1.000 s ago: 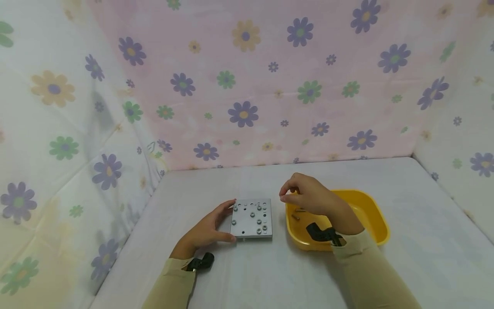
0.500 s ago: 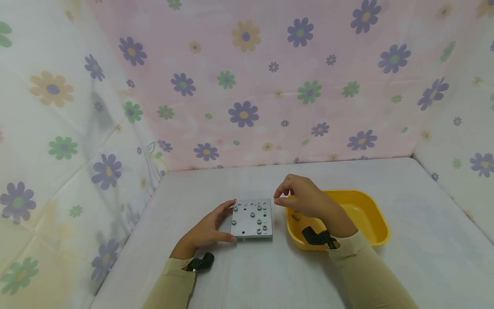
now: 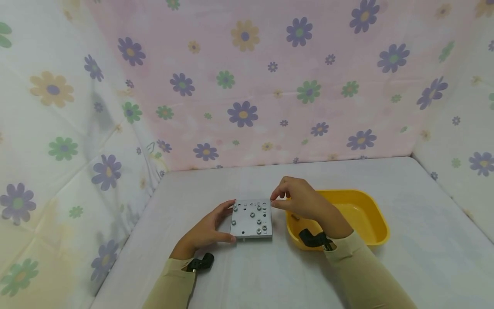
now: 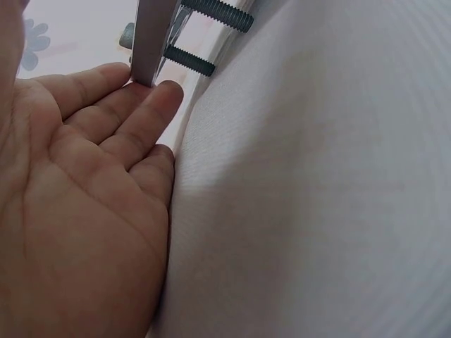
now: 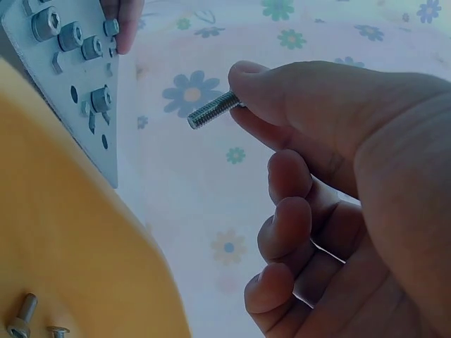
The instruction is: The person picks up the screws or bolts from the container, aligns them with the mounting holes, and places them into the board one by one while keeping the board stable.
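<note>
A silver metal plate point(image 3: 245, 225) with holes and several socket-head bolts stands above the white table. My left hand point(image 3: 208, 228) holds its left side, the thumb by the near corner and the fingers by the far one. In the left wrist view, fingertips touch the plate's edge point(image 4: 148, 42), and threaded bolt shanks point(image 4: 189, 60) stick out beneath. Thumb and index finger of my right hand point(image 3: 302, 198) pinch a bolt point(image 5: 213, 110), threaded end outward, its head hidden by the fingers. That hand is beside the plate's far right corner, the bolt apart from the plate in the right wrist view.
A yellow plastic tray point(image 3: 376, 223) sits on the table right of the plate, partly under the right forearm. Inside it lie loose bolts point(image 5: 25, 314). Flower-patterned cloth point(image 3: 247, 77) walls the table at the back and on both sides.
My right hand has moved left, from over the tray's left edge to the plate's far right corner, bringing the bolt with it. The left hand and plate have stayed in place.
</note>
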A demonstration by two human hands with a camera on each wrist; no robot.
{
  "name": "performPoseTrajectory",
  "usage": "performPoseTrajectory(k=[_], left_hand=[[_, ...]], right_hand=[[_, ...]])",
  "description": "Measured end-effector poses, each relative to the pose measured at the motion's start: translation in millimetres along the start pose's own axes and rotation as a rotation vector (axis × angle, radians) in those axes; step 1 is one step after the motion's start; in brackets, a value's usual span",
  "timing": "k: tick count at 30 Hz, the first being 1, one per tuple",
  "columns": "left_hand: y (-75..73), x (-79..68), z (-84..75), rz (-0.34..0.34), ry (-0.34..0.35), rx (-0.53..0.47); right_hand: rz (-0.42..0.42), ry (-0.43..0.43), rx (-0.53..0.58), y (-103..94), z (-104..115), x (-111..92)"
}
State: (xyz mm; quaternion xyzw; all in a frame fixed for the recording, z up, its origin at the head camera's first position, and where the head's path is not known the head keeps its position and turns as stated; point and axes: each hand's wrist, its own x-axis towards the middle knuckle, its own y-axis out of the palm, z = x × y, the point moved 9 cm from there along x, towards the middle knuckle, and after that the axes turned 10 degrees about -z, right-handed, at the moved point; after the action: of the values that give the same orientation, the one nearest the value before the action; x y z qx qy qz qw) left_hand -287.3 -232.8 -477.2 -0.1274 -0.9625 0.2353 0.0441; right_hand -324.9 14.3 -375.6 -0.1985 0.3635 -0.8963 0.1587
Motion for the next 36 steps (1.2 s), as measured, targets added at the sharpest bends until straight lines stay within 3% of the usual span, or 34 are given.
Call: performPoseTrajectory(k=[14, 36], left_hand=[[-0.7, 0.8, 0.6, -0.004, 0.011, -0.017], [0.2, 1.5, 0.9, 0.011, 0.012, -0.036]], right_hand=[[0.024, -0.059, 0.011, 22.0, 6.4, -0.1], [0.105, -0.033, 0.015, 49.5, 15.6, -0.7]])
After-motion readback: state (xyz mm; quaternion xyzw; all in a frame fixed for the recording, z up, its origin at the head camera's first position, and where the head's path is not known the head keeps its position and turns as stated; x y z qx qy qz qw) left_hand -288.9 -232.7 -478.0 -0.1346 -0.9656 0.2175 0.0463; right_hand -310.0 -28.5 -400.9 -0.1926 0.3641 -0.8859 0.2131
